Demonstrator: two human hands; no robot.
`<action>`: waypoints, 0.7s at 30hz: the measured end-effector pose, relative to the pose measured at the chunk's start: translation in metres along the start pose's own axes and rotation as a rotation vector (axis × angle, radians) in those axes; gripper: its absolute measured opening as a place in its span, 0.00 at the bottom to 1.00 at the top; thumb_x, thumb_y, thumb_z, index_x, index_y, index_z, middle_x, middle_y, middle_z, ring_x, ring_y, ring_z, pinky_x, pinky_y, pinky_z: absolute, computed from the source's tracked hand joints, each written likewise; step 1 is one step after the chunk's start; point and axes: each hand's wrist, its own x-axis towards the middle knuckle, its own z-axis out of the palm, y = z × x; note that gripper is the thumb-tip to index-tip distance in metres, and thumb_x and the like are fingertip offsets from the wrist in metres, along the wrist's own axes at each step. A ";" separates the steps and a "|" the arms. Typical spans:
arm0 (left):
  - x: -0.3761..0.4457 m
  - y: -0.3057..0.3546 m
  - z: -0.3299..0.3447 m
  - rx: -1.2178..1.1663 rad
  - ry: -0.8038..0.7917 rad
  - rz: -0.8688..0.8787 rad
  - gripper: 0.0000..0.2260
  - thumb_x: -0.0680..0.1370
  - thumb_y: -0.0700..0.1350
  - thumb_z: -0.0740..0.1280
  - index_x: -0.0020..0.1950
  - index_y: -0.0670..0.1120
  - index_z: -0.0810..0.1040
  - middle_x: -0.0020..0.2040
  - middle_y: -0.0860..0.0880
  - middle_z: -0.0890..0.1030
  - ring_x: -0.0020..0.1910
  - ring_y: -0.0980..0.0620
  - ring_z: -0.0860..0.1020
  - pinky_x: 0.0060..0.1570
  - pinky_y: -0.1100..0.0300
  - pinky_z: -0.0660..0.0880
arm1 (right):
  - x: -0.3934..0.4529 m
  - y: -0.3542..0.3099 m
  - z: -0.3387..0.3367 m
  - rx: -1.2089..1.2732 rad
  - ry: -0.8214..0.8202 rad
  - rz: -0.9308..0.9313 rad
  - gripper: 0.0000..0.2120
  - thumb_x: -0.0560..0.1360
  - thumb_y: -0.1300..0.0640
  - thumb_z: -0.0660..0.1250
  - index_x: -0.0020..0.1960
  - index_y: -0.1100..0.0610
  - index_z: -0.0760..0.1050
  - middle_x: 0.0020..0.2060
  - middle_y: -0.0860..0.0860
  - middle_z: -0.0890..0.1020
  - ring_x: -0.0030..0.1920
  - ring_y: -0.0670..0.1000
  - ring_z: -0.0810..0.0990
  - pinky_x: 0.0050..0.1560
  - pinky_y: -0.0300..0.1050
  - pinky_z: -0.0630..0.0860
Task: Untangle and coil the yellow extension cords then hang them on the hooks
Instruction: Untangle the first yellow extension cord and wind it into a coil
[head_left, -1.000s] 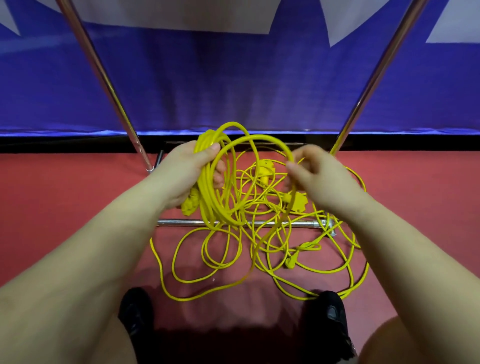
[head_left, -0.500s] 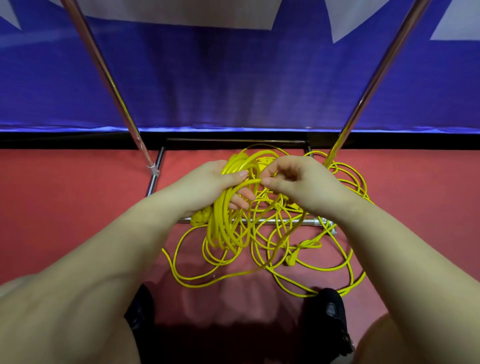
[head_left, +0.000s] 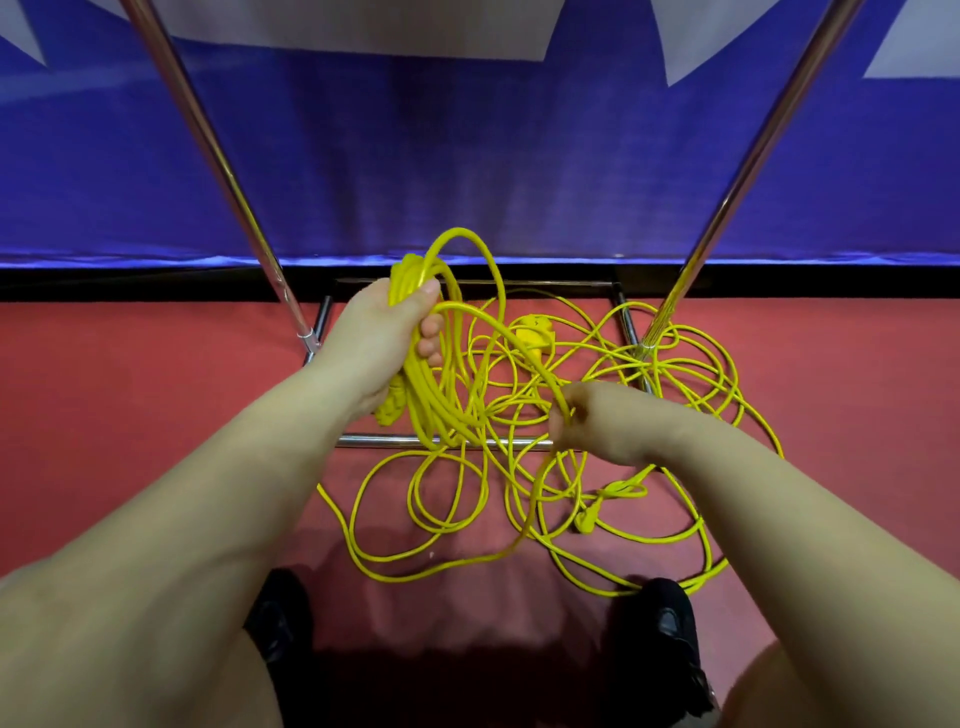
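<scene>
Down on the red floor (head_left: 130, 415) by the chrome rack (head_left: 447, 442), my left hand (head_left: 371, 345) fists the coil (head_left: 426, 395), right hand (head_left: 597, 421) pinches one cord strand (head_left: 498, 332); tangle ends unclear.

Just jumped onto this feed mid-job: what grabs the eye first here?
The bright yellow cord tangle sprawls over the red floor at centre, looped around the chrome rack base. Above it, the left hand grips a gathered coil, while the right hand pinches a single strand running from that coil. Behind, a blue banner fills the top.
</scene>
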 end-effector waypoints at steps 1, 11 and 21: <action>0.001 0.000 -0.002 0.011 0.017 0.012 0.08 0.81 0.43 0.58 0.42 0.47 0.69 0.25 0.54 0.69 0.22 0.57 0.66 0.26 0.63 0.69 | 0.002 0.001 -0.001 0.099 0.043 0.010 0.03 0.76 0.56 0.63 0.46 0.55 0.73 0.41 0.54 0.81 0.43 0.54 0.81 0.46 0.47 0.76; -0.004 -0.010 -0.001 0.344 -0.062 -0.055 0.07 0.77 0.41 0.66 0.39 0.45 0.74 0.26 0.51 0.77 0.24 0.56 0.75 0.28 0.64 0.75 | -0.012 -0.021 -0.038 1.573 0.066 0.115 0.08 0.79 0.58 0.59 0.43 0.57 0.72 0.28 0.53 0.83 0.30 0.49 0.84 0.28 0.39 0.79; -0.018 -0.003 0.018 0.084 -0.334 -0.228 0.06 0.78 0.40 0.60 0.50 0.48 0.76 0.37 0.47 0.85 0.35 0.52 0.83 0.38 0.59 0.80 | -0.006 -0.020 -0.043 1.832 0.222 0.136 0.10 0.79 0.58 0.60 0.42 0.62 0.73 0.25 0.55 0.82 0.26 0.48 0.82 0.28 0.38 0.79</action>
